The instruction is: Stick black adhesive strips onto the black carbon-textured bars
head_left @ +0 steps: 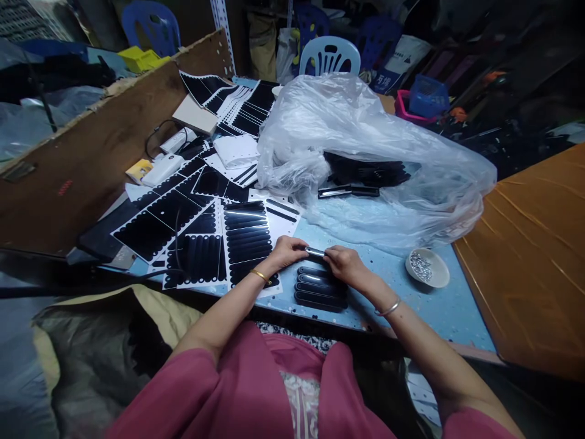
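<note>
Between my two hands is a short dark strip (pixel 315 252) with rounded ends and a bright shine on top. My left hand (pixel 289 251) pinches its left end, and my right hand (pixel 343 263) grips the right end, partly covering it. Just below, several similar black strips (pixel 319 292) lie stacked side by side on the blue table (pixel 375 305). Left of my left hand is a sheet of black round-ended strips (pixel 247 238) on white backing. A white bowl (pixel 437 268) with small shiny metal pieces (pixel 419 266) stands to the right of my right hand.
A large clear plastic bag (pixel 347 122) with black pieces (pixel 365 171) inside covers the table's far side. More black sheets (pixel 159 222) overlap at the left, beside a wooden board (pixel 91 146). A brown panel (pixel 539 262) borders the right. A light blue chair (pixel 329 52) stands behind.
</note>
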`<state>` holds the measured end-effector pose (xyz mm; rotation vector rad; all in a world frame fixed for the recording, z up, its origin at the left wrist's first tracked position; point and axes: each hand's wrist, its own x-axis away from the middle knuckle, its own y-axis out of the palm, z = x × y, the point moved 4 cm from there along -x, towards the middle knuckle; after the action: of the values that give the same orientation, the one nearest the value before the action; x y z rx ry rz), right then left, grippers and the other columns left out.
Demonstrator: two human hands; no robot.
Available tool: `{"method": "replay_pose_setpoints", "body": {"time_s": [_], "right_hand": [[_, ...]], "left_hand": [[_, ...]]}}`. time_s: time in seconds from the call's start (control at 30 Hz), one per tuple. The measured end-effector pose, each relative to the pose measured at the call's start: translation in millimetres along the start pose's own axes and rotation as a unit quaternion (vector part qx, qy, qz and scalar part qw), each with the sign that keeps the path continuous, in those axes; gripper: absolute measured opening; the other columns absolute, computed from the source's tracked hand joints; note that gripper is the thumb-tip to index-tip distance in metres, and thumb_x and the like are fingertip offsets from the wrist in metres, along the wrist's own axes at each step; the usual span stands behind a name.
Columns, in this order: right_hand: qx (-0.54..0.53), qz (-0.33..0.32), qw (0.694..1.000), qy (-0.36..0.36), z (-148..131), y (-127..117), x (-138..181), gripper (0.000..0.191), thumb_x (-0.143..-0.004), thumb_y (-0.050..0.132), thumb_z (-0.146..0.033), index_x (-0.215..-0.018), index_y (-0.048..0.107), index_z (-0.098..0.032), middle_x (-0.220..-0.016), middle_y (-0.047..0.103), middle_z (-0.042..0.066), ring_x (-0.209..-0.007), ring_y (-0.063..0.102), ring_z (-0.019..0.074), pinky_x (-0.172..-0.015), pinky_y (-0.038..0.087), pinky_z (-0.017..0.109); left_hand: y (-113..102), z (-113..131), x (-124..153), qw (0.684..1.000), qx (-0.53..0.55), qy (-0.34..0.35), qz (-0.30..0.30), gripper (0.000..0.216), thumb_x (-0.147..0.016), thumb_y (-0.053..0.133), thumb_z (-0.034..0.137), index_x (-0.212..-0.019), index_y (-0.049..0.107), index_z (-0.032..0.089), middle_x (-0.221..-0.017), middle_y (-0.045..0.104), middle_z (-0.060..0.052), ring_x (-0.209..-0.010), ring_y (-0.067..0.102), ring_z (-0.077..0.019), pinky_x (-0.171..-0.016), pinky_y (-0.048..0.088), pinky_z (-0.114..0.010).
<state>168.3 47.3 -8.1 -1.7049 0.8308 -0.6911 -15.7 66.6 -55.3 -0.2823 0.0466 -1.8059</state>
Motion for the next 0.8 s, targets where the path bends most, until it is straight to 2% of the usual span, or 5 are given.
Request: {"method": "replay_pose_setpoints", "body": {"time_s": [0.8], "right_hand": [[0.057, -0.062, 0.996, 0.027, -5.8, -2.3, -7.8, 0.025, -0.091, 0.049, -0.02, -0.083, 0.071, -0.012, -0.085, 0.069, 0.012, -0.074, 0.062, 0.0187, -0.065, 0.036, 0.028]], "left_hand": [[0.5, 3.0, 0.2, 1.0, -0.005, 0.001, -0.009, 0.025, -0.063, 0.072, 0.02, -0.086, 0.077, 0.012, -0.063, 0.068, 0.0, -0.056, 0.056, -0.0109, -0.053, 0.041, -0.02]]}}
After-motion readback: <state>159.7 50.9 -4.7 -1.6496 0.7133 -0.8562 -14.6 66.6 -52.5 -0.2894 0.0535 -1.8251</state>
